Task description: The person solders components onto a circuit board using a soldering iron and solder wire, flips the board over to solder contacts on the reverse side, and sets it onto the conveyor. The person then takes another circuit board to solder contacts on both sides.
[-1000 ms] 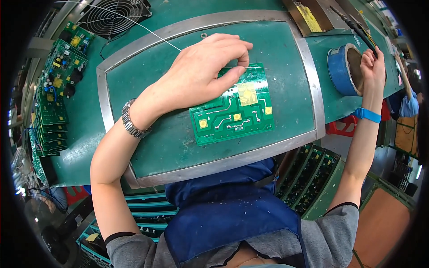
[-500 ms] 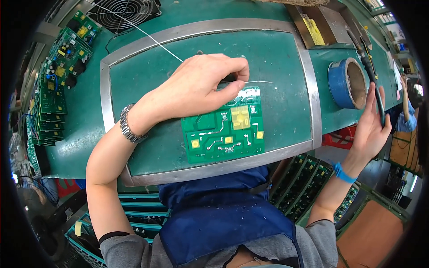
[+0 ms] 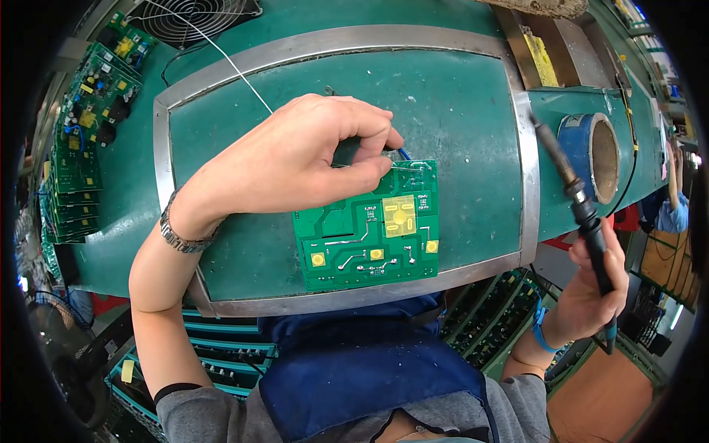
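A green circuit board (image 3: pixel 347 229) lies flat on the metal-framed green work surface, with yellow round parts and a square of yellow tape on it. My left hand (image 3: pixel 303 155) reaches over its far left part, thumb and fingers pinched on a thin silvery solder wire (image 3: pixel 408 169). The wire's end lies over the board's far right corner. Just beyond that corner a bit of blue wire (image 3: pixel 404 153) shows, partly hidden by my fingers. To the right, my right hand (image 3: pixel 602 277) is closed around a soldering iron (image 3: pixel 582 209), whose tip points up and left, apart from the board.
Several populated circuit boards (image 3: pixel 83 148) stand stacked at the left. A fan (image 3: pixel 193 16) sits far left. At the right are a blue tape roll (image 3: pixel 576 144) and a metal tray (image 3: pixel 576 52) with a yellow sponge (image 3: pixel 541 59). Board racks (image 3: pixel 484 314) flank my lap.
My right hand has brought the soldering iron nearer and turned its tip leftward, with fingers now wrapped round the handle. My left hand and the solder wire's end have come slightly nearer.
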Tool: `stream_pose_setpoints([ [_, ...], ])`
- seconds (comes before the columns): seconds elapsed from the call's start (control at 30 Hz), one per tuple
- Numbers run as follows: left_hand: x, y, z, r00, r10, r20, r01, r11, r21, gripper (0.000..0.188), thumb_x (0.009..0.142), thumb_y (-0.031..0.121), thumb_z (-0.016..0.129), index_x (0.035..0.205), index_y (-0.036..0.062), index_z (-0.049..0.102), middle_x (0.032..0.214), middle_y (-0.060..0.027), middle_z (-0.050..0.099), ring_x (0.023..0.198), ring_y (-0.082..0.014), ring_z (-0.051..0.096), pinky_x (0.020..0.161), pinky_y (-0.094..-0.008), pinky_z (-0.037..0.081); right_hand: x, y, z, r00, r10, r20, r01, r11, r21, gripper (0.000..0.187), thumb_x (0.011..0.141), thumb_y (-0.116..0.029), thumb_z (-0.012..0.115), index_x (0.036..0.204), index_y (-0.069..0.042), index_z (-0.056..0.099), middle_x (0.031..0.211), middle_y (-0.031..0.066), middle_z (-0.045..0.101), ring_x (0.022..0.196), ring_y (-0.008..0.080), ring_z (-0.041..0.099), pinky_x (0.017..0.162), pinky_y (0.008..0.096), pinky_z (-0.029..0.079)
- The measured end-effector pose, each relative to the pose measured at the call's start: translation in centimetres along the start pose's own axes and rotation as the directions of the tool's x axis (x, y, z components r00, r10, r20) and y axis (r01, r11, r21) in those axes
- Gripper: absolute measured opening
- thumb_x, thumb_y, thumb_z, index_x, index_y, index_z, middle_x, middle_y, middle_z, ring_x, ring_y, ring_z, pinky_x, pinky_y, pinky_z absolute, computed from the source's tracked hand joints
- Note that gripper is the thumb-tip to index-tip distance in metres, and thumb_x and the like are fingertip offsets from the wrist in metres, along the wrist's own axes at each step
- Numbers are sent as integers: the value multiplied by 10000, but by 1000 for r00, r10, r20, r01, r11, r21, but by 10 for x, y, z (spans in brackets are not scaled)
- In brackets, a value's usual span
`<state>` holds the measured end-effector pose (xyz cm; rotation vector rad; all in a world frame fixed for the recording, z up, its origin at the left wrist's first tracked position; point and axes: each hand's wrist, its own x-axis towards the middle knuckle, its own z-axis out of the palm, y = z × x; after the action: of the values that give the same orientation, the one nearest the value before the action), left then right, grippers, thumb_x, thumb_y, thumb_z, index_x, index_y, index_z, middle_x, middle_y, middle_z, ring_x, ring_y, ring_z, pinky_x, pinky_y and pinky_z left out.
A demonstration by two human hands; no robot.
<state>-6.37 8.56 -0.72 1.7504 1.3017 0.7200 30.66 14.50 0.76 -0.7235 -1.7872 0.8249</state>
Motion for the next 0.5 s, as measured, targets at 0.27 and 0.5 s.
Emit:
stream_pose_setpoints([
  [0.27, 1, -3, 6, 997, 49, -61, -46, 998, 53, 225, 844, 53, 666, 733, 22, 473, 1148, -157, 693, 1220, -338, 581, 907, -403, 491, 25, -18, 21, 922, -154, 355, 188, 980, -63, 248, 811, -218, 784, 894, 6, 719, 910, 183, 711, 592, 214, 637, 516, 282, 494],
  [0.5, 2, -5, 8, 995, 35, -94, -29, 997, 70, 220, 813, 14, 674, 731, 24, 470, 1118, -119, 688, 1101, -278, 594, 754, -352, 483, 49, -21, 36, 795, -216, 567, 260, 965, 3, 283, 598, 47, 777, 876, 9, 738, 901, 175, 715, 634, 235, 674, 539, 282, 539],
])
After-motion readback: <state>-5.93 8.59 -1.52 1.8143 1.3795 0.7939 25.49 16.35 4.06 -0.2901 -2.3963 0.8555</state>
